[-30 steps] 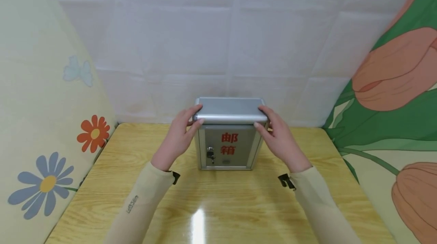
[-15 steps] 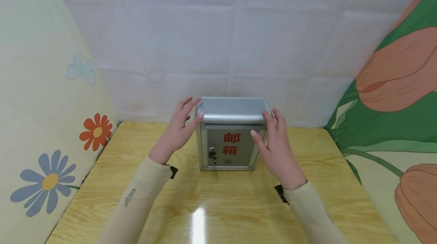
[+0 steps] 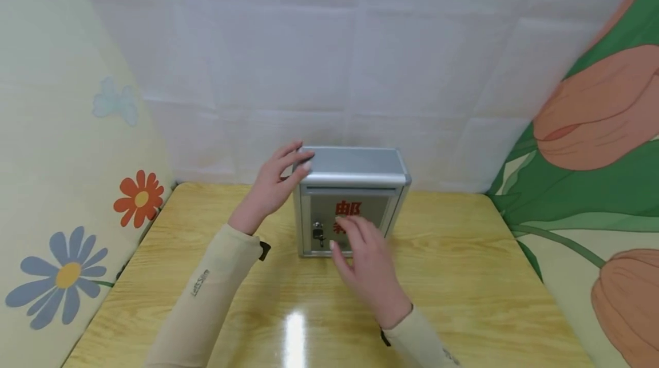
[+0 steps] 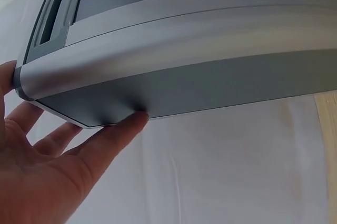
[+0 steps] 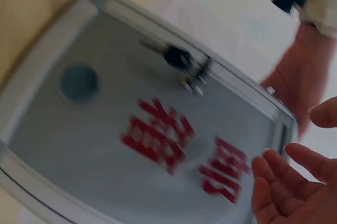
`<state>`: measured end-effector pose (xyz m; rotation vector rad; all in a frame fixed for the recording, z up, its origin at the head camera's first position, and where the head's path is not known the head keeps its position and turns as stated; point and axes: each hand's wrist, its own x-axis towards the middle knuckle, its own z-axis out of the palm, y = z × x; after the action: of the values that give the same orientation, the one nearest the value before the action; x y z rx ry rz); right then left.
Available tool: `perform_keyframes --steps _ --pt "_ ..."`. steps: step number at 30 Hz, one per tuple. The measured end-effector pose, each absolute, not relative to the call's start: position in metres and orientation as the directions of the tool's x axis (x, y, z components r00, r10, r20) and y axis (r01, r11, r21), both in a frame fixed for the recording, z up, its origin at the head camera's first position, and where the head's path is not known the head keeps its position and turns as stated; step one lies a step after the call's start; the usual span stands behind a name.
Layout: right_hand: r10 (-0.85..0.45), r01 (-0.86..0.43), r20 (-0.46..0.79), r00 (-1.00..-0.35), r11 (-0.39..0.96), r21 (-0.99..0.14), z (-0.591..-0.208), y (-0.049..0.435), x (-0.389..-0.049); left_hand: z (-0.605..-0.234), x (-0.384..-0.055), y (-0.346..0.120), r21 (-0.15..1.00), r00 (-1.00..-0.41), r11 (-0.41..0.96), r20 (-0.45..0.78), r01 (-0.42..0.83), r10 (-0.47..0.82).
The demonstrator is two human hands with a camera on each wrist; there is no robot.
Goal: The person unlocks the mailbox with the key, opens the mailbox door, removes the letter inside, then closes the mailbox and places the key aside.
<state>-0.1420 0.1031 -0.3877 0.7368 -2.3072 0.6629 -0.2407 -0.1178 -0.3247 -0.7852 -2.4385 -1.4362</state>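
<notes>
A silver metal mailbox (image 3: pixel 360 162) with red characters (image 3: pixel 349 208) on its front stands upright on the table. Its front door holds a lock with keys (image 3: pixel 318 233) hanging from it. My left hand (image 3: pixel 269 189) holds the upper left corner; in the left wrist view a finger presses the side panel (image 4: pixel 221 79) while the others wrap the top edge. In front of the door, my right hand (image 3: pixel 368 268) is held with fingers loosely bent and nothing in them, right of the keys. The right wrist view, blurred, shows the front panel (image 5: pixel 110 129) and the keys (image 5: pixel 177 57).
The wood-grain table (image 3: pixel 463 276) extends to both sides and in front of the mailbox. A white cloth (image 3: pixel 257 47) hangs behind it. Flower-printed sheets border the left (image 3: pixel 46 162) and right (image 3: pixel 571 208).
My right hand has let go of the mailbox's upper right corner and moved down and left, in front of the door. My left hand loosened slightly, then settled on the upper left corner.
</notes>
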Motion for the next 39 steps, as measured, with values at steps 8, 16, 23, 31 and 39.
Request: perform_keyframes --steps 8,16,23,31,39 --pt "-0.282 -0.494 0.509 -0.813 0.798 -0.346 -0.423 0.082 -0.154 -0.326 -0.239 -0.119 0.742 -0.836 0.391 0.443 0.544 0.324" --pt "-0.233 -0.457 0.535 -0.812 0.824 -0.336 -0.428 0.07 -0.165 -0.327 -0.241 -0.117 0.761 -0.846 0.379 0.428 0.527 0.318" --pt "-0.179 -0.385 0.525 -0.832 0.868 -0.314 -0.426 0.06 -0.168 -0.325 -0.24 -0.119 0.762 -0.849 0.382 0.425 0.523 0.313" --pt "-0.179 -0.386 0.525 -0.832 0.866 -0.316 -0.428 0.057 -0.17 -0.323 -0.24 -0.119 0.759 -0.846 0.383 0.423 0.527 0.325" --pt "-0.202 -0.418 0.533 -0.821 0.85 -0.321 -0.43 0.055 -0.171 -0.325 -0.241 -0.119 0.759 -0.846 0.382 0.428 0.527 0.318"
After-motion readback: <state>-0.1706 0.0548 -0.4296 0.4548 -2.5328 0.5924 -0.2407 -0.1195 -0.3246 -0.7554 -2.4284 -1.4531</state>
